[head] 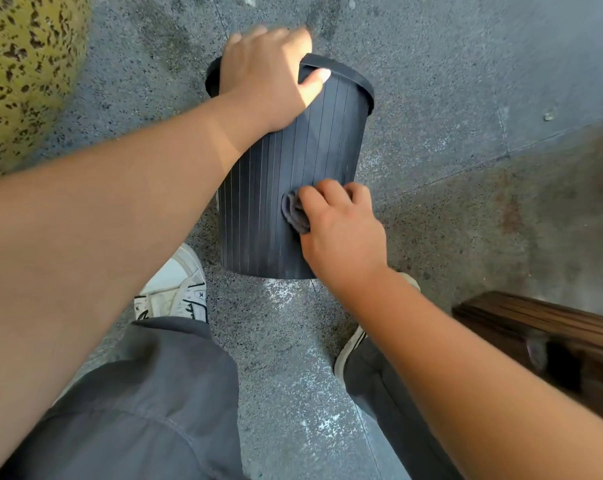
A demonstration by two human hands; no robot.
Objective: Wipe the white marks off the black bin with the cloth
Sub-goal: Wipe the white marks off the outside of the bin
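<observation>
A black ribbed bin [265, 202] lies tilted on the grey floor, its rim pointing away from me. My left hand [265, 77] grips the rim at the far end, thumb pressed on the outer wall, fingers hidden over the edge. My right hand [338, 230] holds a bunched dark grey cloth [295, 213] and presses it against the bin's side near the bottom. Faint pale streaks show low on the bin's wall.
My two feet in white sneakers [179, 289] and grey trousers stand just in front of the bin. A yellow speckled rounded object [26, 71] is at the far left. A brown wooden piece [542, 337] sits at the right. White powdery marks dot the floor [286, 296].
</observation>
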